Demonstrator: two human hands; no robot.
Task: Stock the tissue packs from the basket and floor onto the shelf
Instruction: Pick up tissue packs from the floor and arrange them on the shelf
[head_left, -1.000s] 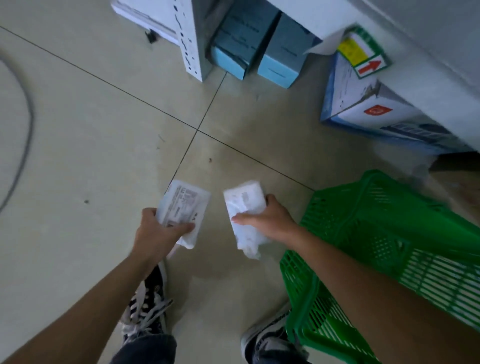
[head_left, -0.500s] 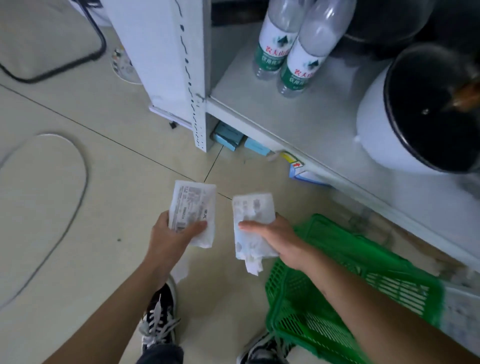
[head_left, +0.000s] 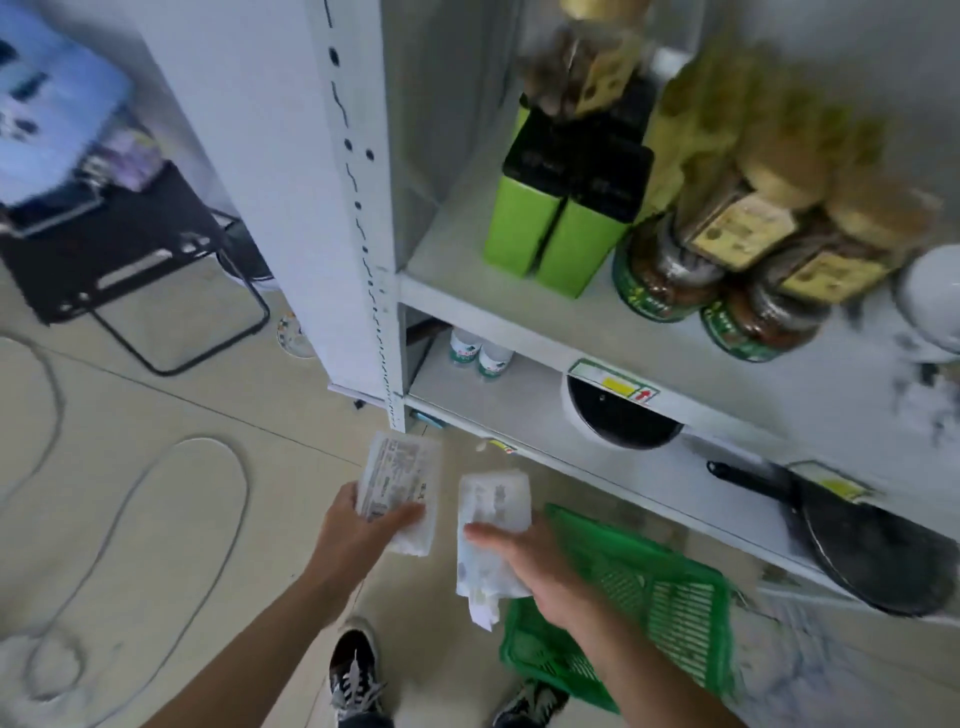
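My left hand (head_left: 358, 535) grips a white tissue pack (head_left: 402, 480) with printed text on its face, held upright in front of me. My right hand (head_left: 540, 566) grips a second white tissue pack (head_left: 491, 530), its loose flap hanging down. Both packs are held side by side above the floor, below the white shelf (head_left: 519, 306). The green plastic basket (head_left: 654, 587) stands on the floor under my right forearm; I see nothing inside the part that shows.
On the upper shelf stand two green boxes (head_left: 550, 234), several jars (head_left: 665, 270) and plush items. The lower shelf holds water bottles (head_left: 478, 353), a white pot (head_left: 618, 415) and a black pan (head_left: 878, 545). A black stool (head_left: 130, 260) and a cable (head_left: 156, 519) lie left.
The view has swung upward from the floor to the shelves as I rise. Both hands keep hold of their packs and stay side by side in front of me.
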